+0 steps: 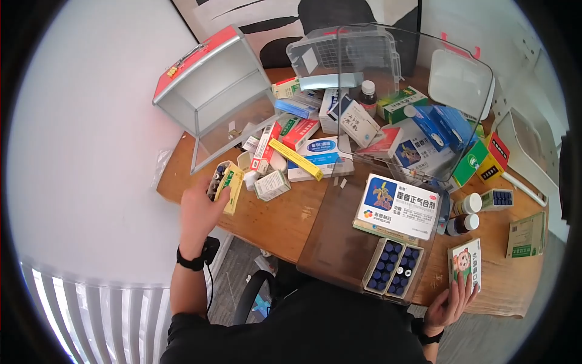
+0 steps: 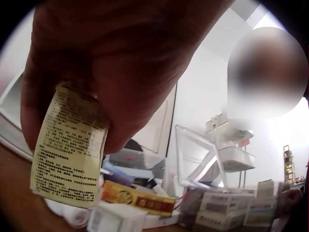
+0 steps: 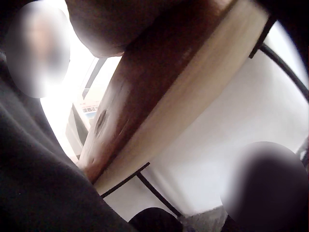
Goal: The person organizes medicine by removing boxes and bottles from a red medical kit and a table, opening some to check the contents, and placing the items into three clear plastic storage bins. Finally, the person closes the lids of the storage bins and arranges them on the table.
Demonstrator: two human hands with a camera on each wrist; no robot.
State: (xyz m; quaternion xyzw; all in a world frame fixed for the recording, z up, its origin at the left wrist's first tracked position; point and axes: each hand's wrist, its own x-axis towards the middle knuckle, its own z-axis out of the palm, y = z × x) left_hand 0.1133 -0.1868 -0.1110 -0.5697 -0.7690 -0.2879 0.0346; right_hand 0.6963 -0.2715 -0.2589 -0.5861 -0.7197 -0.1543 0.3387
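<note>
My left hand grips a small yellow-and-green carton by its sides at the table's left edge. Dark-capped vials show at the carton's open end. In the left wrist view, thumb and fingers are around the carton, and its printed back faces the camera. At the front right, my right hand rests with extended fingers on a white box with a cartoon figure, which lies on the table. Left of it stand two open trays of blue-capped vials, below a large white medicine box.
A jumble of medicine boxes covers the table's middle and back. An open silver case stands at the back left, a clear lidded bin behind. Small bottles and a green box are at the right.
</note>
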